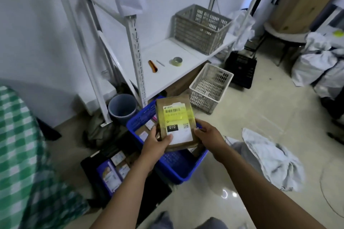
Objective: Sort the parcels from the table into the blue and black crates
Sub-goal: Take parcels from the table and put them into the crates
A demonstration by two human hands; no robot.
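Both hands hold a brown cardboard parcel with a white and yellow label reading "010", raised above the blue crate. My left hand grips its lower left corner, thumb on the label. My right hand grips its right edge. The blue crate sits on the floor with several parcels inside, partly hidden by the held one. The black crate stands to its left, holding several parcels with white and purple labels. The table with a green checked cloth is at the left edge.
A white metal shelf stands behind, bearing a grey crate, a tape roll and an orange knife. A blue bin, a white crate and another black crate sit on the floor. Grey sacks lie at the right.
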